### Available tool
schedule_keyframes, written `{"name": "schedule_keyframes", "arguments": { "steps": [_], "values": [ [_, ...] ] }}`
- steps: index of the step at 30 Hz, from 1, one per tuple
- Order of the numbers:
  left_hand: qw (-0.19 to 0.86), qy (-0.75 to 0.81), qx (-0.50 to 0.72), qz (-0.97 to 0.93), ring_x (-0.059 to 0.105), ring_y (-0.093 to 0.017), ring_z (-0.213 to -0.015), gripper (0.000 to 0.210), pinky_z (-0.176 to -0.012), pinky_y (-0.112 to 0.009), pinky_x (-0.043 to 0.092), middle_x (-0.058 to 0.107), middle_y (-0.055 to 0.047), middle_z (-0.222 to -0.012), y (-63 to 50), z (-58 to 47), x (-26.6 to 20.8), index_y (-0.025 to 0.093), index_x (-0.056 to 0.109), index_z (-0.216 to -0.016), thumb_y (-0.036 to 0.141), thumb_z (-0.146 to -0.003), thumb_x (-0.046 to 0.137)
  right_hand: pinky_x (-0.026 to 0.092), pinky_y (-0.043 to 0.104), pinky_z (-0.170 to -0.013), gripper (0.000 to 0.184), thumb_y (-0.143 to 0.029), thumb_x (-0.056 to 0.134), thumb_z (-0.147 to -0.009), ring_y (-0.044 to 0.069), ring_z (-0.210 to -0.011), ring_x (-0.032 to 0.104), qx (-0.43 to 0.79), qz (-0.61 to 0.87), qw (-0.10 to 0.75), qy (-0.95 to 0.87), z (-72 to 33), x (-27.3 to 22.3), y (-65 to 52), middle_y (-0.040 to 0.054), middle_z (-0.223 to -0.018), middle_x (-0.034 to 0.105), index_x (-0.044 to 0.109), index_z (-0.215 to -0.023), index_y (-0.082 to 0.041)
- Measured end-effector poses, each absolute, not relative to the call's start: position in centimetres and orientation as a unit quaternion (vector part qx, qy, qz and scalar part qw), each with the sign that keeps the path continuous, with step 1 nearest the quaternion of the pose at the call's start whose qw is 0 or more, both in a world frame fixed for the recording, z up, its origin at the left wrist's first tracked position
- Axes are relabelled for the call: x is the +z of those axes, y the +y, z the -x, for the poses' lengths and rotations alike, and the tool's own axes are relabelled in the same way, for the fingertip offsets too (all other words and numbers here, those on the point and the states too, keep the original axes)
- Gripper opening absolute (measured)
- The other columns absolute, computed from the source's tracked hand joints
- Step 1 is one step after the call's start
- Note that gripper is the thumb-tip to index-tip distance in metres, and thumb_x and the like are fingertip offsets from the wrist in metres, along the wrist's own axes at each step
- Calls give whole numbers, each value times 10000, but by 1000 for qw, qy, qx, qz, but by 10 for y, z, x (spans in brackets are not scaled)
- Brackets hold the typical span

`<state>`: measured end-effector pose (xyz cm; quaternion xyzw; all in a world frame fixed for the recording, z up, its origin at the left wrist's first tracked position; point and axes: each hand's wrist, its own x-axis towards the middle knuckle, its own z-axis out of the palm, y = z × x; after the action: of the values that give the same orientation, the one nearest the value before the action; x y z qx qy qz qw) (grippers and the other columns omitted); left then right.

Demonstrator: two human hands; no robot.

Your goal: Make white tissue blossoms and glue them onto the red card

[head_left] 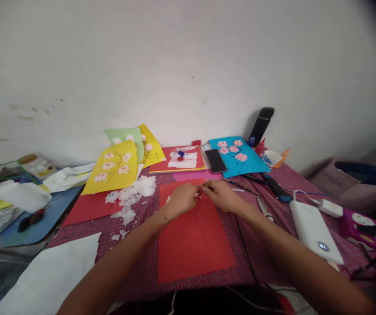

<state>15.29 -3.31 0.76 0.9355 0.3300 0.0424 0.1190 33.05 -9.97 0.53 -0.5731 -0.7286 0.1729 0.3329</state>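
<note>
Here at mid-frame the left hand [184,199] and right hand [221,195], equally near, curl fingertips around a small pinkish-white scrap [200,197], pinch too blurred to tell, above a bright red rectangular paper sheet [195,247] running lengthwise toward bottom centre.

The left fingers [192,193] and right fingers [210,188] mostly hide a small bit [200,192] between them, too blurred to identify, and cover part of the red sheet [194,249], whose drawn lines are too faint to follow. The front yellow card [117,168] overlaps the green card [134,135], hiding its lower part. The bottom edge cuts off both forearms [130,251] and the white paper [53,271]. On the power bank [312,227], the lit digits [322,246] are blurred
</note>
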Motion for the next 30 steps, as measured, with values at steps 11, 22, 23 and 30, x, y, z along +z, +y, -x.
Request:
{"name": "schedule_keyframes", "arguments": {
  "steps": [11,22,23,30],
  "values": [
    [114,322,56,-938,663,-229,-883,245,-763,-306,469,712,-75,-945,-33,-141,12,220,701,-958,135,-859,494,494,255,-769,225,-142,499,-936,178,-822,699,163,585,311,-731,-330,1,-96,57,-910,772,719,-916,-180],
    [82,330,51,-939,673,-253,-857,260,-755,-334,495,680,-110,-930,-39,-140,4,201,716,-999,158,-876,491,438,244,-681,220,-145,543,-902,176,-729,678,143,599,279,-737,-325,5,-85,59,-815,772,725,-786,-185],
    [82,328,51,-940,675,-254,-854,269,-750,-336,497,679,-109,-929,-39,-140,4,207,717,-1016,166,-883,487,438,242,-682,222,-147,540,-903,173,-732,679,143,598,282,-737,-325,5,-85,56,-817,772,723,-784,-186],
    [84,319,52,-942,677,-249,-844,281,-743,-334,500,677,-99,-924,-37,-142,3,228,721,-1039,196,-907,474,447,228,-685,234,-148,516,-916,161,-764,690,154,597,312,-723,-326,5,-89,40,-836,775,709,-791,-190]
  ]
}}
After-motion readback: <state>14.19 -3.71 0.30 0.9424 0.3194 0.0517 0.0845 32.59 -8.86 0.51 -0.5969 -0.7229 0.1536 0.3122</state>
